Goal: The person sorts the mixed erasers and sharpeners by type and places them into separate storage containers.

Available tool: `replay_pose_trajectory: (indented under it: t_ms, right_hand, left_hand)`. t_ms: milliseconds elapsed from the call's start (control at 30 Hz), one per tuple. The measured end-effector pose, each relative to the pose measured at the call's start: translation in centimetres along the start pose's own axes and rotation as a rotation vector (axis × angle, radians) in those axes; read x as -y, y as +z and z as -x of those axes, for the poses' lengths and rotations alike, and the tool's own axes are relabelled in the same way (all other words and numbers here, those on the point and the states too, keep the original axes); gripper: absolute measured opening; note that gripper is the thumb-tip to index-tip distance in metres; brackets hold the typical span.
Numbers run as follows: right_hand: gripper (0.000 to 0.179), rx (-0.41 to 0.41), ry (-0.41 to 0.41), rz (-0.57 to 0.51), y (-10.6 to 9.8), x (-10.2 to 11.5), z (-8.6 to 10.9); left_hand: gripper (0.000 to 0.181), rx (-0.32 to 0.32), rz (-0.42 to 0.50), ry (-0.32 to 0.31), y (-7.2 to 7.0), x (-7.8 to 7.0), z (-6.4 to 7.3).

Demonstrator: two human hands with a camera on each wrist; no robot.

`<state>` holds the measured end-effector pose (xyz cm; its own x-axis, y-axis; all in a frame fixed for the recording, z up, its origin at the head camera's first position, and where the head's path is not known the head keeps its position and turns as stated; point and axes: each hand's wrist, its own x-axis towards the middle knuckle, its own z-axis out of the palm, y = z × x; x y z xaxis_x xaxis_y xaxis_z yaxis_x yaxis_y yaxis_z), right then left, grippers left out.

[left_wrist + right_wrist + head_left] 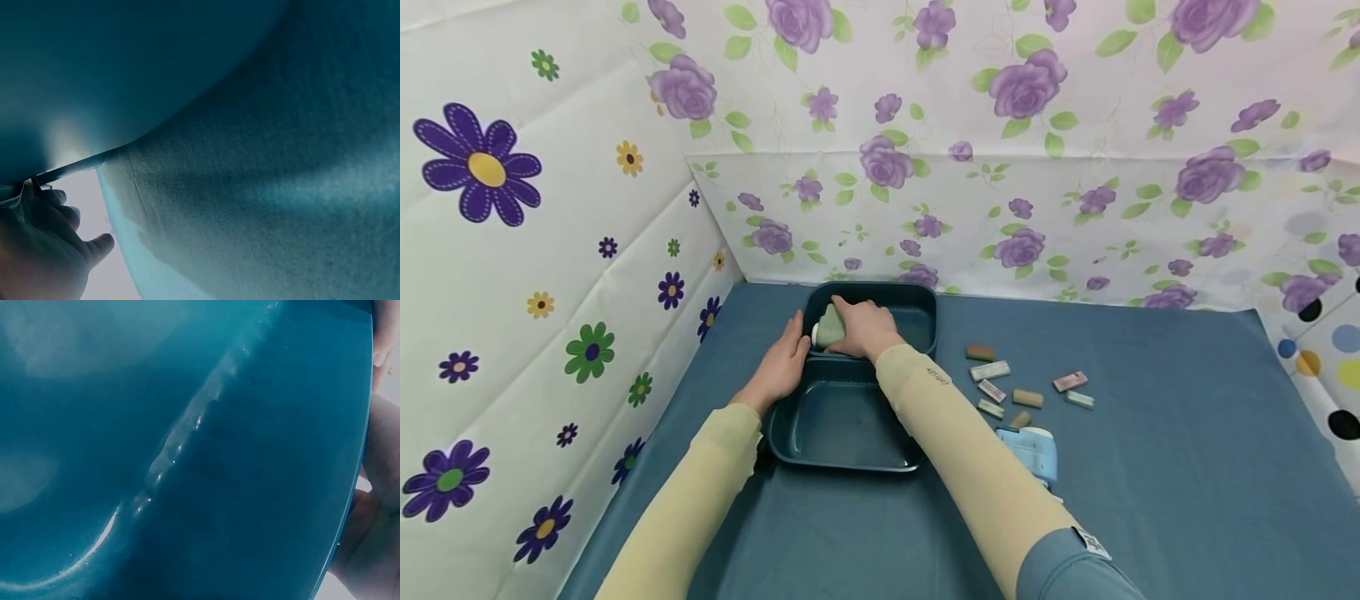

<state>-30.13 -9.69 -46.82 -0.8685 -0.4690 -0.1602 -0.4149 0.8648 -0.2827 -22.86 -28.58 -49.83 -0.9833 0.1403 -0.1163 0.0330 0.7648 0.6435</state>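
Observation:
Two dark teal rectangular basins stand end to end, a rear basin (917, 321) and a front basin (850, 425). My right hand (863, 327) reaches into the left part of the rear basin and grips a grey-green item with a rounded white end (831, 328). The fingers hide part of that item, so I cannot tell its kind. On the left, my left hand (781, 362) rests against the outer side of the basins near where they meet, fingers pointing forward. The front basin's glossy wall (250, 487) fills most of the right wrist view.
Several small blocks, among them a red-brown block (980, 352) and a pink block (1070, 382), lie right of the basins. A light blue plastic device (1033, 454) sits beside my right forearm. Flower-patterned sheets (850, 192) border the blue cloth-covered table (1187, 450) behind and left.

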Motion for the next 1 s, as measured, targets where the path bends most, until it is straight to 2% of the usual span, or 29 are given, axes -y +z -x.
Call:
replay_pose_trajectory:
  t_ms: [633,1000]
  right_hand:
    - [0.104,-0.011,0.058,0.017,0.11,0.82,0.15]
    - [0.105,-0.030,0.038,0.026,-0.72,0.95,0.73]
  left_hand:
    - [0.063,-0.004,0.016,0.011,0.23,0.18,0.04]
    - [0.063,0.001,0.014,0.006,-0.02,-0.03,0.01]
